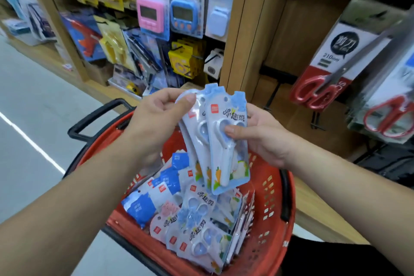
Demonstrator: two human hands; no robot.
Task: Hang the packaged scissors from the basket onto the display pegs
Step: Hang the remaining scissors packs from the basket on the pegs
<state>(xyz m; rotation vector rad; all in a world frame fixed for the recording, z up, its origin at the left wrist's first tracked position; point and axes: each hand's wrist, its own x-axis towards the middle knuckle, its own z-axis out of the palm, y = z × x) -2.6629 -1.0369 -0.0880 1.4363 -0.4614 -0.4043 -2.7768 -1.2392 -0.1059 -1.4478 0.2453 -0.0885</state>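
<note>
Pinching the fanned blue scissor packs (224,154) at the top with the left hand (156,112), gripping their middle with the right hand (259,139) above the red basket (285,199), risking rear packs slipping loose.

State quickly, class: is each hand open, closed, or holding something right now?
Left hand: closed, pinching the top of the packaged scissors.
Right hand: closed, gripping the same packaged scissors from the side.
</note>
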